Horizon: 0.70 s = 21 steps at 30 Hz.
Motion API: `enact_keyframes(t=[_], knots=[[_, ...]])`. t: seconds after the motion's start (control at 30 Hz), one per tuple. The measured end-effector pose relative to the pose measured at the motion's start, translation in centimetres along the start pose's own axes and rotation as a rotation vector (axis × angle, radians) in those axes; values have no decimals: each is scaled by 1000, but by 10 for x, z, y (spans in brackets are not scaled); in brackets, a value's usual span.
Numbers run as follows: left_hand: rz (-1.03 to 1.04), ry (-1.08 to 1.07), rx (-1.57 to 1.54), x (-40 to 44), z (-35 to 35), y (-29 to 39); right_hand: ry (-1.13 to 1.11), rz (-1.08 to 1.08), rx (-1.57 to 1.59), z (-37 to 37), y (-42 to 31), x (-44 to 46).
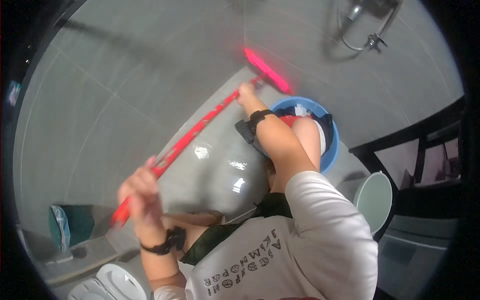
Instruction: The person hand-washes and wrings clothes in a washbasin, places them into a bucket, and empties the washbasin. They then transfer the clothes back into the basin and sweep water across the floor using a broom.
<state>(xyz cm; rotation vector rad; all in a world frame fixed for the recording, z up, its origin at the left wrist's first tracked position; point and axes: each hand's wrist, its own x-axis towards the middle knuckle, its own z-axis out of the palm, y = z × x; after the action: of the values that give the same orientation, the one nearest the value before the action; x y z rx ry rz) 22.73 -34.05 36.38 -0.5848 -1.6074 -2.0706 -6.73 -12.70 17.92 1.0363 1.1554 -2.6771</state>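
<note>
A red-handled floor squeegee (200,124) runs diagonally across the view, its bright pink head (268,71) raised against the tiled wall near the corner. My left hand (140,192) is wrapped round the lower end of the pole, slightly blurred. Farther up, close to the head, my right hand (246,94) grips the same pole. Beside my right forearm stands a blue tub (334,150) with dark, white and red clothes (325,122) in it; the forearm and my knee cover part of it.
The grey floor (220,155) looks wet and shiny. A pale green bucket (374,200) stands at the right, near a dark door frame (405,140). A shower fitting (372,42) hangs on the upper right wall. At the lower left are a dark green bin (80,222) and a white toilet (120,282).
</note>
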Motion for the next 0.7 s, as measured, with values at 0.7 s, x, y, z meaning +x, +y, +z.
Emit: enact_keyframes(t=[0.7], knots=[[282, 452, 333, -177, 12, 264, -595, 760, -777, -17, 297, -271]])
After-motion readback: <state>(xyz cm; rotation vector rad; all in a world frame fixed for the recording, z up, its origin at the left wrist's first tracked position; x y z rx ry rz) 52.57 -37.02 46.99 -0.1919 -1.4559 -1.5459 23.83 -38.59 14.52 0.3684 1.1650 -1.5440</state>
